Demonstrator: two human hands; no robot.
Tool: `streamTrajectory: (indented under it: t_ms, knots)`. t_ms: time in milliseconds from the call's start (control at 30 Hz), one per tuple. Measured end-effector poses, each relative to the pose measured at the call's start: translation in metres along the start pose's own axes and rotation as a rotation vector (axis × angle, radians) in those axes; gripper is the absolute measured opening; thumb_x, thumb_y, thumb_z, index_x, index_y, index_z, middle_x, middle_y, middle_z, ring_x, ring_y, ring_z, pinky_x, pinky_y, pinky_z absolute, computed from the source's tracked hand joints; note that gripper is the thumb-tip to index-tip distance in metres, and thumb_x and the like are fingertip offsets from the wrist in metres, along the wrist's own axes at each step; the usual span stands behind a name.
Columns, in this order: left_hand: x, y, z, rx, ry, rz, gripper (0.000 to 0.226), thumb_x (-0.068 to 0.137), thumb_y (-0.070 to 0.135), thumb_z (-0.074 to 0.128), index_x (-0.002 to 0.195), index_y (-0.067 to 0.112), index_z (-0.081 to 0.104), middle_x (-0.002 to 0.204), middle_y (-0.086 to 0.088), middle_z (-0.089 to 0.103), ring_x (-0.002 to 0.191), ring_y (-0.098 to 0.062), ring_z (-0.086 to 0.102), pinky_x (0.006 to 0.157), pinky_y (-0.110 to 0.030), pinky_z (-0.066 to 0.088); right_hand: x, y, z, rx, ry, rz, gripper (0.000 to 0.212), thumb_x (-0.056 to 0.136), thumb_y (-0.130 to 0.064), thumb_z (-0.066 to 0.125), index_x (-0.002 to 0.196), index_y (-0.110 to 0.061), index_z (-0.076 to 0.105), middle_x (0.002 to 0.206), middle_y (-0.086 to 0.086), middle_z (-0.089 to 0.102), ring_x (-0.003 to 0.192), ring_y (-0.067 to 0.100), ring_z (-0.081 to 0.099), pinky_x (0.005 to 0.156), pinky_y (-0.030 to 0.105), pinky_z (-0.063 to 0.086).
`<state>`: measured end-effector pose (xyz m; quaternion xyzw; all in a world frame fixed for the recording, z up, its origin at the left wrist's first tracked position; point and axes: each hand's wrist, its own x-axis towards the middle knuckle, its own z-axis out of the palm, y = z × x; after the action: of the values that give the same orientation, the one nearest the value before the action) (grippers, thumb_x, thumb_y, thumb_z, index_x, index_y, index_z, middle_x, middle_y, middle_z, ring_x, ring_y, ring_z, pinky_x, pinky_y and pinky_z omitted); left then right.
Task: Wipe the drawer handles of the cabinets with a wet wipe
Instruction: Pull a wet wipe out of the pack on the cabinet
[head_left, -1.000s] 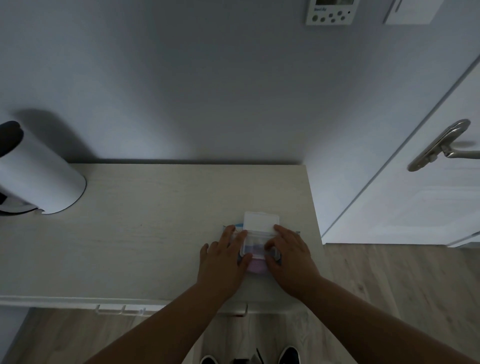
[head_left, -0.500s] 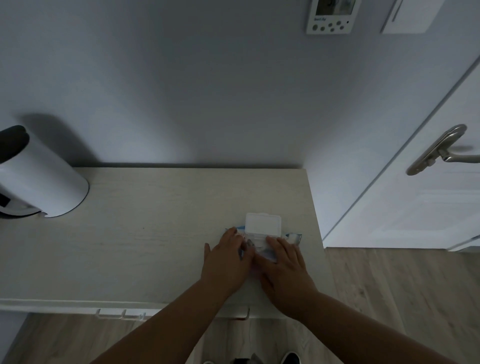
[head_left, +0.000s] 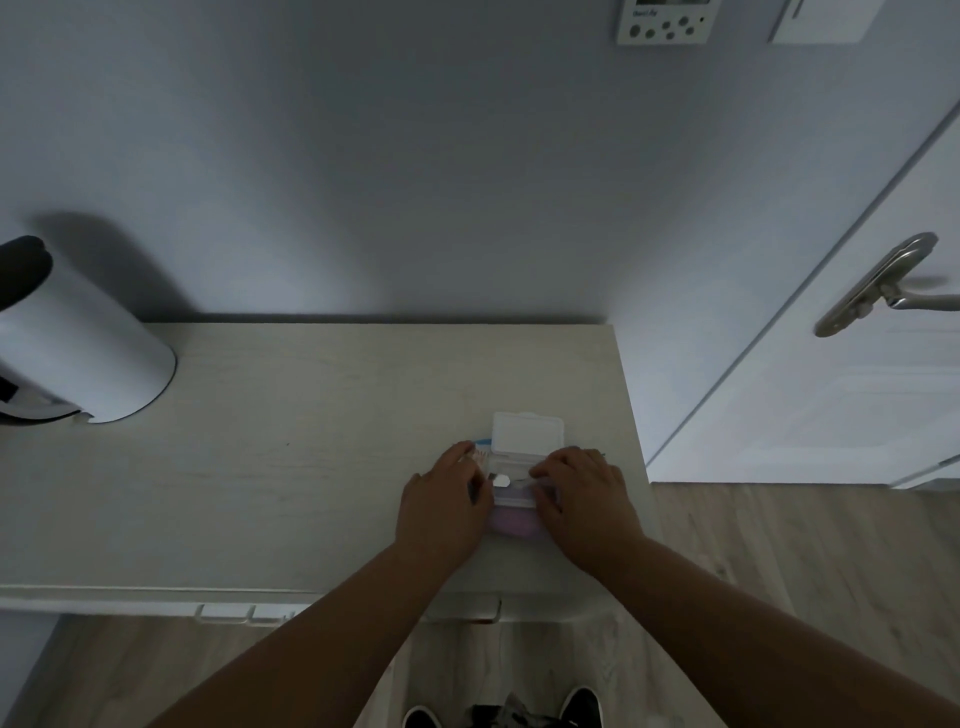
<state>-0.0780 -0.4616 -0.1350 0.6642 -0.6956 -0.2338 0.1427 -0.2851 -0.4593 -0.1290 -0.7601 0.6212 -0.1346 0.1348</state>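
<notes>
A wet wipe pack (head_left: 514, 498) lies on the pale cabinet top (head_left: 311, 467) near its right end, with its white lid (head_left: 527, 434) flipped open toward the wall. My left hand (head_left: 447, 501) grips the pack's left end. My right hand (head_left: 584, 499) covers the right end, with its fingers curled down at the opening. A small white tab (head_left: 501, 480) shows between my hands. No pulled-out wipe is visible. Drawer handles (head_left: 224, 614) peek out under the cabinet's front edge.
A white cylindrical appliance (head_left: 88, 358) with a dark top stands at the left on the cabinet. A white door with a metal lever handle (head_left: 878, 286) is to the right. A wall control panel (head_left: 667, 21) hangs above. Wood floor and my shoes (head_left: 582, 706) lie below.
My right hand reached in over the pack's opening half a second ago and has now drawn back to the right. The left hand stays on the left end.
</notes>
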Motion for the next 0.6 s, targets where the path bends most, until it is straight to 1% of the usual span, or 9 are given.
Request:
streamTrajectory:
  t_ms: [133, 233, 333, 433, 500, 600]
  knots:
    - [0.000, -0.003, 0.001, 0.026, -0.004, 0.001, 0.025, 0.104, 0.042, 0.055, 0.106, 0.019, 0.065, 0.163, 0.010, 0.041, 0.128, -0.015, 0.060, 0.111, -0.045, 0.041, 0.008, -0.003, 0.000, -0.026, 0.014, 0.007, 0.017, 0.092, -0.034, 0.066, 0.106, -0.029, 0.075, 0.106, -0.004, 0.064, 0.100, 0.021, 0.058, 0.083, 0.036, 0.043]
    - [-0.001, -0.003, 0.001, 0.021, 0.002, 0.004, 0.026, 0.104, 0.041, 0.055, 0.108, 0.018, 0.066, 0.163, 0.009, 0.041, 0.128, -0.015, 0.059, 0.110, -0.043, 0.042, 0.010, -0.004, 0.003, -0.048, 0.018, 0.021, 0.014, 0.091, -0.036, 0.067, 0.102, -0.031, 0.075, 0.102, -0.004, 0.064, 0.096, 0.021, 0.059, 0.081, 0.037, 0.045]
    - [-0.001, -0.002, 0.000, 0.017, 0.013, 0.008, 0.027, 0.104, 0.041, 0.055, 0.110, 0.017, 0.067, 0.162, 0.008, 0.042, 0.125, -0.015, 0.061, 0.107, -0.038, 0.044, 0.013, -0.006, 0.005, -0.073, 0.039, 0.042, 0.009, 0.091, -0.035, 0.066, 0.093, -0.030, 0.074, 0.096, -0.004, 0.062, 0.089, 0.024, 0.060, 0.076, 0.037, 0.043]
    - [0.000, -0.001, -0.001, 0.012, 0.017, 0.020, 0.026, 0.104, 0.042, 0.055, 0.105, 0.018, 0.066, 0.162, 0.008, 0.043, 0.124, -0.016, 0.061, 0.106, -0.036, 0.044, 0.014, -0.009, 0.004, -0.092, 0.025, 0.054, 0.011, 0.095, -0.033, 0.059, 0.094, -0.029, 0.069, 0.097, -0.004, 0.061, 0.091, 0.023, 0.058, 0.081, 0.039, 0.041]
    - [0.000, -0.001, -0.001, 0.006, 0.023, 0.029, 0.025, 0.104, 0.042, 0.056, 0.100, 0.019, 0.064, 0.161, 0.006, 0.044, 0.124, -0.016, 0.061, 0.105, -0.035, 0.043, 0.014, -0.009, 0.001, -0.056, 0.016, 0.075, 0.009, 0.096, -0.030, 0.057, 0.094, -0.028, 0.065, 0.097, -0.005, 0.059, 0.092, 0.022, 0.056, 0.084, 0.040, 0.040]
    - [-0.001, -0.002, -0.002, 0.015, 0.050, 0.032, 0.027, 0.101, 0.043, 0.060, 0.101, 0.017, 0.068, 0.159, -0.002, 0.047, 0.129, -0.023, 0.057, 0.110, -0.036, 0.041, 0.011, -0.014, -0.005, 0.016, 0.013, 0.098, 0.008, 0.099, -0.026, 0.053, 0.091, -0.030, 0.055, 0.092, -0.009, 0.053, 0.088, 0.019, 0.053, 0.087, 0.040, 0.041]
